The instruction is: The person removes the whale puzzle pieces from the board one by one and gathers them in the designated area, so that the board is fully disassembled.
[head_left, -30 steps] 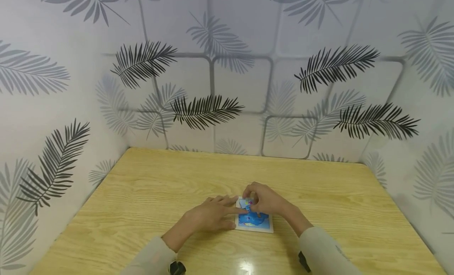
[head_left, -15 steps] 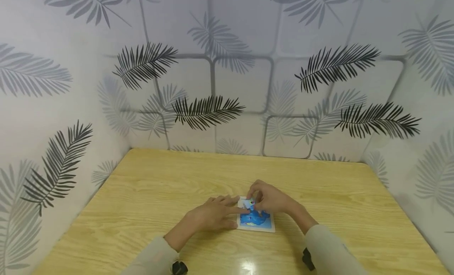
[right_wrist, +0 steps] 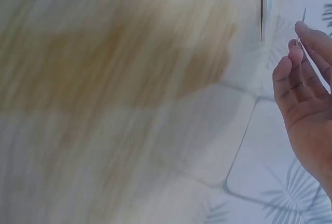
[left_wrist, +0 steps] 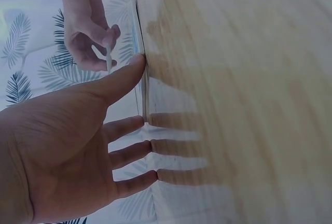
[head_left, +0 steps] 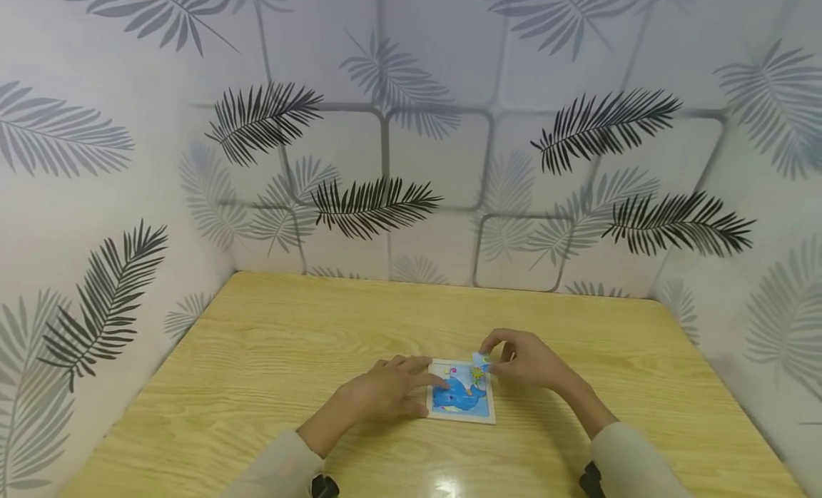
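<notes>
A jigsaw puzzle board (head_left: pixel 472 419) with a white rim and a blue dolphin picture lies flat on the table. My left hand (head_left: pixel 385 391) rests at its left edge, fingers spread and fairly straight, one reaching over the picture. Between thumb and fingers, my right hand (head_left: pixel 529 359) pinches a small pale-blue puzzle piece (head_left: pixel 480 361) above the board's upper right corner. The left wrist view shows this piece (left_wrist: pixel 109 58) held apart from the board (left_wrist: pixel 144 89), whose edge the left thumb touches. In the right wrist view the piece (right_wrist: pixel 304 15) appears edge-on.
The wooden table (head_left: pixel 289 327) extends around the board on every side. Behind it and at both sides stand walls (head_left: pixel 437 155) covered in leaf-patterned paper. A dark wrist device (head_left: pixel 324 486) sits beside the left sleeve.
My right hand has moved right with the puzzle piece, from the board's upper left part to its upper right corner, uncovering more of the picture. The left hand stays nearly in place.
</notes>
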The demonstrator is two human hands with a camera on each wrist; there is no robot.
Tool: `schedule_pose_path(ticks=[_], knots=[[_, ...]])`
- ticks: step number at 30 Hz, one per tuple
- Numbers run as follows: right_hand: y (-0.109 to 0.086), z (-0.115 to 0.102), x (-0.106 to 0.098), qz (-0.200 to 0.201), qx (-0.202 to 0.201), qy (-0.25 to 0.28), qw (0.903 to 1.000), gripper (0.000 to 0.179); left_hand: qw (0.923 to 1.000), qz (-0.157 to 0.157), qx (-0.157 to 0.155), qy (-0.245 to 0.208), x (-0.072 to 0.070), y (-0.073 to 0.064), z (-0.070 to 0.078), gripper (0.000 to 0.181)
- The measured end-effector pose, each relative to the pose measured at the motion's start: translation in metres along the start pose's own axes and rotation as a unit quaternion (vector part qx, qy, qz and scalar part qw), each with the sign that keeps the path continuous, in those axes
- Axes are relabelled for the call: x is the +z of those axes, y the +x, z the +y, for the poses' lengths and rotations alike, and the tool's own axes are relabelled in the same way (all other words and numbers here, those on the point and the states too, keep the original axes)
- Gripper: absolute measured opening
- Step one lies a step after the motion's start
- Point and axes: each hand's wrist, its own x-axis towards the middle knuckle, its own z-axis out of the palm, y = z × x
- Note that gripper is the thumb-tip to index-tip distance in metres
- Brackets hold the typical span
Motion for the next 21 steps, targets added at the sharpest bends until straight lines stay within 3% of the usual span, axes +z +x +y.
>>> schedule_pose_path(ticks=[10,14,21], knots=[[-0.025,0.016,-0.019,0.024,0.012,-0.017,0.9995,0.024,0.9997,0.003,-0.023,0.008,0.002,0.003,-0.003,0.079],[-0.032,0.024,-0.021,0.018,0.006,-0.022,0.9996,0.024,0.9997,-0.002,-0.023,0.010,0.001,0.003,-0.004,0.078],[-0.037,0.029,-0.024,0.003,0.035,-0.035,0.9988,0.023,0.9996,-0.008,-0.027,0.007,0.000,0.004,-0.003,0.079]])
